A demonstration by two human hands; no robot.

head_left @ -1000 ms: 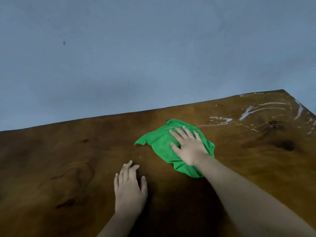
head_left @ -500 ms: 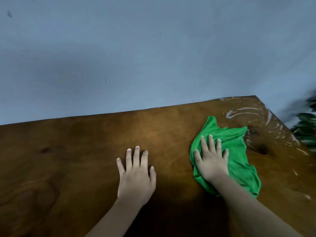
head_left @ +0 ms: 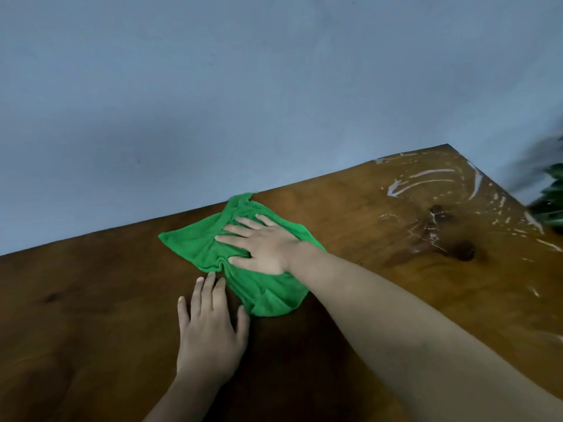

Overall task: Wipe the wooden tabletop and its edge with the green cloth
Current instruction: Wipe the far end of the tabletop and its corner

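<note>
1. The green cloth (head_left: 213, 248) lies rumpled on the wooden tabletop (head_left: 91, 300), a little left of the middle of the view; its far corner reaches the table's back edge where the wood meets the wall, while its near end bunches into folds close to the person.
2. The right hand (head_left: 262, 245) lies flat on top of the cloth, palm down, fingers spread and pointing left; it presses on the fabric rather than pinching it, and creases gather around the thumb; the bare forearm runs back toward the lower right corner of the view.
3. The left hand (head_left: 210, 327) rests palm down on the bare wood just nearer than the cloth; its fingers are straight and held close together, the thumb out to the side; the fingertips and thumb lie at the cloth's near folds, though I cannot tell whether they touch; it grips nothing.
4. Toward the table's far right corner, pale wet streaks (head_left: 426, 178) curve across the wood, with smaller droplets scattered along the right edge; two dark knots (head_left: 463, 251) in the grain sit among them, well apart from the cloth.
5. Behind the table stands a plain blue-grey wall (head_left: 243, 86); blurred dark green leaves (head_left: 551, 202) show past the table's right edge.
</note>
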